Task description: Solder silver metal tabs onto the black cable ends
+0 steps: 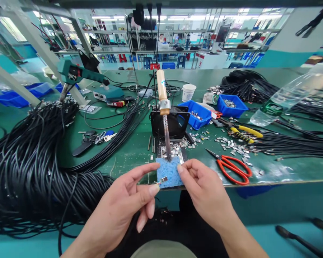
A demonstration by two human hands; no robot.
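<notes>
My left hand [129,197] pinches a thin cable end between thumb and fingers. A small metal connector [164,179] on its fine wires lies over the blue sponge [167,170], and the left index fingertip meets the sponge's left edge. At the opposite edge, my right hand [204,190] grips the sponge between thumb and curled fingers. A soldering iron [162,89] with a wooden handle leans in its stand, tip pointing down at the sponge's top edge. Behind the sponge, small metal connector shells [177,147] lie scattered around the tip.
A black fan [156,123] stands behind the iron. Red-handled scissors [235,170] and yellow-handled pliers [246,132] lie right, near blue bins [196,120] and a water bottle [274,107]. Black cable bundles [37,168] cover the left; keys [99,138] and a paper cup [188,93] sit nearby.
</notes>
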